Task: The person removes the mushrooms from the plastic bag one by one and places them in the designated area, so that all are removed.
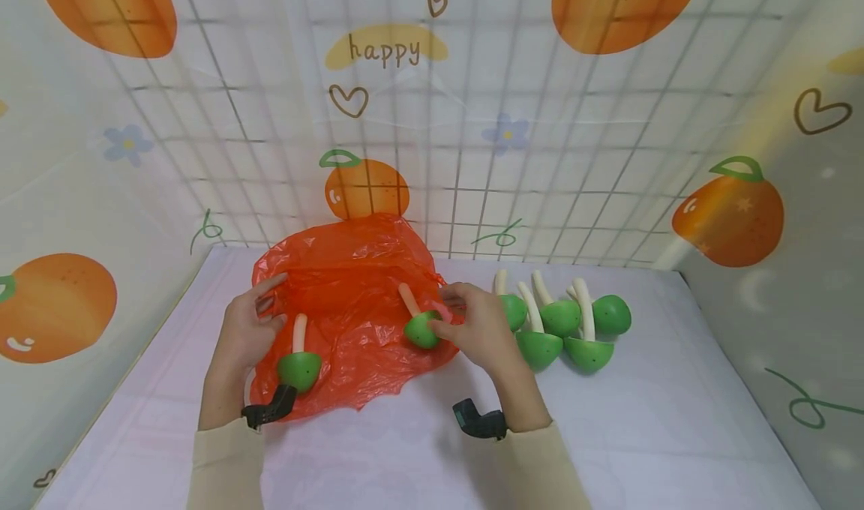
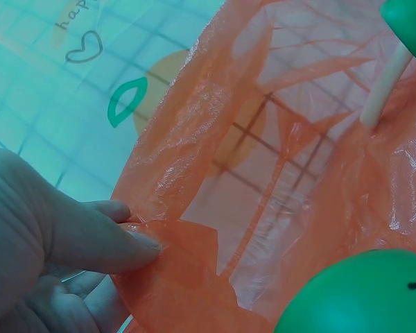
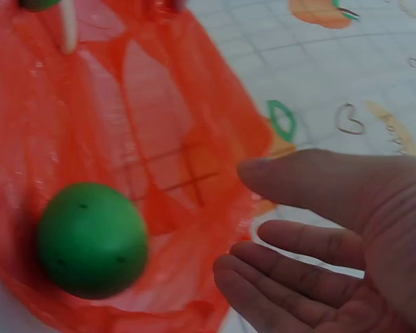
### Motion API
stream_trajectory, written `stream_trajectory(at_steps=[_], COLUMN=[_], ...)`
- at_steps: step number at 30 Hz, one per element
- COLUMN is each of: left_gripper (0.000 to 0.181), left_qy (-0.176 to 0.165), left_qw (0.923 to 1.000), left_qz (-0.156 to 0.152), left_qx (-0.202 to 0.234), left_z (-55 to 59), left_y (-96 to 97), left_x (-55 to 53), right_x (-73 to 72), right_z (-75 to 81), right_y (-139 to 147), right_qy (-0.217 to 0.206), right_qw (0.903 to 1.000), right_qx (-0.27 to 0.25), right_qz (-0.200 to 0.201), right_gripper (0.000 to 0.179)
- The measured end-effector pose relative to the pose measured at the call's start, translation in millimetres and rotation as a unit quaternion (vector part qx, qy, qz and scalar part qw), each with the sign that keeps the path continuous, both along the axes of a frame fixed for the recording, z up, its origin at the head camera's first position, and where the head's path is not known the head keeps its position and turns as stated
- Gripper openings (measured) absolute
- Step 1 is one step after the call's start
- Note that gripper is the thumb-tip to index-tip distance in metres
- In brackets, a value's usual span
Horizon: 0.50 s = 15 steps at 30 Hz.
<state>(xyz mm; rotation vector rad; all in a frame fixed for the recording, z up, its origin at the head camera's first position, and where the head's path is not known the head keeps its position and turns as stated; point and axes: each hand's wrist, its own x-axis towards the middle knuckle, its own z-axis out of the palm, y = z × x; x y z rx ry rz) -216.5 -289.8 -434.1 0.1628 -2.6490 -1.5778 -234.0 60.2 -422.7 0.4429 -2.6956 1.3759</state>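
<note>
A red plastic bag (image 1: 358, 367) lies spread on the table between the hands. Two toy-mushroom-like pieces with green domed caps and pale stems rest against its film: the left piece (image 1: 299, 370) near my left wrist, the right piece (image 1: 420, 331) by my right thumb. At the bag's left edge, my left hand (image 1: 244, 334) pinches the thin film; the left wrist view shows the thumb (image 2: 128, 246) on top of it. My right hand (image 1: 481, 324) is beside the bag's right edge. Its thumb and fingers (image 3: 291, 281) stand apart in the right wrist view, gripping nothing visible.
Several more green-capped pieces (image 1: 589, 354) are bunched on the white table (image 1: 648, 427) just right of my right hand. Behind stands a wire grid (image 1: 472, 195) covered by printed cloth with oranges. Similar cloth closes both sides.
</note>
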Motion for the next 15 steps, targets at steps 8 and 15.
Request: stream_trajectory(at_steps=[8,15], left_gripper=[0.068,0.068], left_qy=[-0.003,-0.006], left_qw=[1.0,1.0], left_qz=[-0.002,0.0], left_qx=[0.006,0.003], left_z=[-0.3,-0.5], left_y=[0.4,0.0], left_x=[-0.7,-0.9], right_x=[-9.9,-14.9], right_z=[-22.8,-35.4], right_y=[-12,-15], right_qy=[-0.024,-0.014], right_qw=[0.9991,0.9968], right_qx=[0.031,0.071], right_qz=[-0.013,-0.033], right_gripper=[0.053,0.056])
